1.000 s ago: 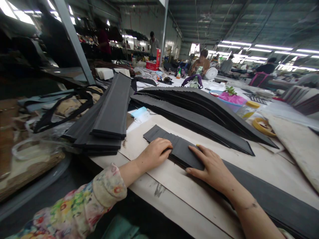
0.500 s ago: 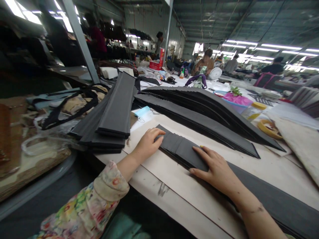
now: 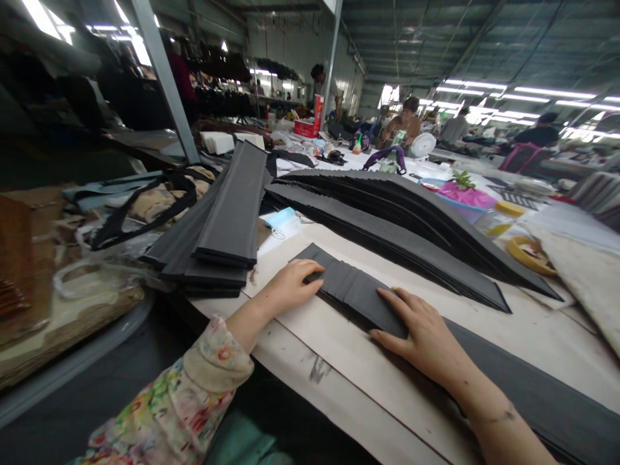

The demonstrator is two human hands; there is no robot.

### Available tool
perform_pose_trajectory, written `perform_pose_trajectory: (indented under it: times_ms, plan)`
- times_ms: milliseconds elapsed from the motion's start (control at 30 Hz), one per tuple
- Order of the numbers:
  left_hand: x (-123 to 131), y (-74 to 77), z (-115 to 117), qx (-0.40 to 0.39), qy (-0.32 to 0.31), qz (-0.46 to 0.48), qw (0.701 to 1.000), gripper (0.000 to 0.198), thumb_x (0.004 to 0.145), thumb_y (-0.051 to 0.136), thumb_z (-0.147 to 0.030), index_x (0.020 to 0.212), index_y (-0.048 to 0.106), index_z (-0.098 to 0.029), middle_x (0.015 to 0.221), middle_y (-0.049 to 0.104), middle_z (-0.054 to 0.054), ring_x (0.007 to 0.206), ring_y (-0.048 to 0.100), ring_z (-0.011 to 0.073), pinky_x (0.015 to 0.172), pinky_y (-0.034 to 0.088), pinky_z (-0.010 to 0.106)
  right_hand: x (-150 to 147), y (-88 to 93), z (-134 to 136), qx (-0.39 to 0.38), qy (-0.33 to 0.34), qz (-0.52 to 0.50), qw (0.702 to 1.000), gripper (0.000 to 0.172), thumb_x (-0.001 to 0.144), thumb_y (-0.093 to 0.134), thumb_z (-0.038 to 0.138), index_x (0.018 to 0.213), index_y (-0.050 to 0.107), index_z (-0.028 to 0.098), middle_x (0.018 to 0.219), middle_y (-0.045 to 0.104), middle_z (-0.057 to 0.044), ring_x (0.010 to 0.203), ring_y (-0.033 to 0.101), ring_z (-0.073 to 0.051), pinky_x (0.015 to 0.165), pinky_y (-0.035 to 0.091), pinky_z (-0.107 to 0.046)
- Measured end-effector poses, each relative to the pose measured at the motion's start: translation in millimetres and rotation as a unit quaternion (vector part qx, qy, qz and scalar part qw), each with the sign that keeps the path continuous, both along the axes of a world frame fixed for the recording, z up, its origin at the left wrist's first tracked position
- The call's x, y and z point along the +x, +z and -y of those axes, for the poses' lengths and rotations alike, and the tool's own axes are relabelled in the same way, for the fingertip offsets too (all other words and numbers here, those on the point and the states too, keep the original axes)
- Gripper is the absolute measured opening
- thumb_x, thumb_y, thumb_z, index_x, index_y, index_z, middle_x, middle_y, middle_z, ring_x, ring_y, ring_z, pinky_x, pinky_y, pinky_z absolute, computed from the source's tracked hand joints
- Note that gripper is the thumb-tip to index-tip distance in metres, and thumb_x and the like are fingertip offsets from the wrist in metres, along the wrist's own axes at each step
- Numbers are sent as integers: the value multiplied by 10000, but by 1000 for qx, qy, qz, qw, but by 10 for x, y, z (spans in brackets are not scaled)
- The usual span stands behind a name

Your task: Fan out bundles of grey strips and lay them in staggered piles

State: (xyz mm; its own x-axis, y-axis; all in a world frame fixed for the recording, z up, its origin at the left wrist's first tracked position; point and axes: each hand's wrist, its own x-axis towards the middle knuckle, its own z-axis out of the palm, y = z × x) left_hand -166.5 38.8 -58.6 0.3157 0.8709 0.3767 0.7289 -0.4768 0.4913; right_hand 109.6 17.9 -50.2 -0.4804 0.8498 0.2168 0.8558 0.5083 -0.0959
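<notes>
A long stack of dark grey fabric strips (image 3: 351,284) lies slantwise across the tabletop in the head view. At its far left end, my left hand (image 3: 290,284) is closed over the near edge, with fingers bent on top and the thumb against the side. My right hand (image 3: 416,323) rests on the same stack farther right, its fingers spread flat and the thumb at the near edge. Part of the stack is hidden under my right hand and forearm. Behind it curve larger piles of similar strips (image 3: 378,223).
On the left, folded grey strips (image 3: 232,200) lie piled up near the table edge. A blue face mask (image 3: 281,218), a lidded jar (image 3: 498,218) and a yellow tape roll (image 3: 530,255) lie farther back. A metal post (image 3: 165,81) rises at left. Other people work in the background.
My left hand has shifted slightly toward me along the stack's end, uncovering more of its corner. My right hand stays at nearly the same place. The whole view has moved a little.
</notes>
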Motion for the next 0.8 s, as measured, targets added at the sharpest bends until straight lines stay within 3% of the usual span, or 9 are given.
perform_pose_trajectory:
  times_ms: [100, 233, 400, 567, 800]
  plan:
    - [-63, -21, 81, 12, -43, -20, 999, 360, 790, 567, -292, 1125, 538, -162, 1170, 559, 86, 1108, 480, 193, 964, 388, 347, -2, -14, 17, 15, 3, 13, 1000, 669, 744, 477, 598, 1293, 408, 223, 1289, 435, -151, 1149, 442, -296, 927, 377, -470]
    - [-84, -44, 124, 60, -67, -57, 994, 254, 860, 468, -245, 1082, 572, -178, 1122, 582, 71, 1072, 500, 177, 943, 400, 339, -29, 16, 55, 63, 9, 42, 997, 626, 762, 472, 579, 1268, 448, 212, 1359, 361, -148, 1212, 367, -320, 943, 355, -489]
    - [-67, 25, 59, 82, -58, -121, 988, 233, 887, 419, -238, 1026, 597, -178, 973, 630, 52, 924, 566, 157, 817, 459, 275, -64, 72, 86, 55, 35, 48, 997, 623, 793, 441, 558, 1260, 455, 145, 1224, 503, -142, 1096, 472, -272, 913, 403, -426]
    - [-101, 55, -22, 117, -96, -190, 970, 245, 888, 385, -152, 1052, 568, -149, 902, 631, 65, 857, 590, 155, 769, 477, 270, -106, 81, 124, 63, 26, 65, 996, 660, 783, 456, 562, 1266, 442, 113, 1221, 509, -152, 1079, 484, -284, 901, 419, -430]
    - [-77, 43, -6, 119, -60, -161, 978, 238, 878, 384, -126, 1036, 560, -149, 901, 639, 57, 884, 595, 156, 792, 484, 281, -98, 60, 166, 103, 38, 67, 992, 520, 857, 382, 462, 1221, 492, 107, 1216, 528, -175, 1096, 511, -275, 914, 435, -420]
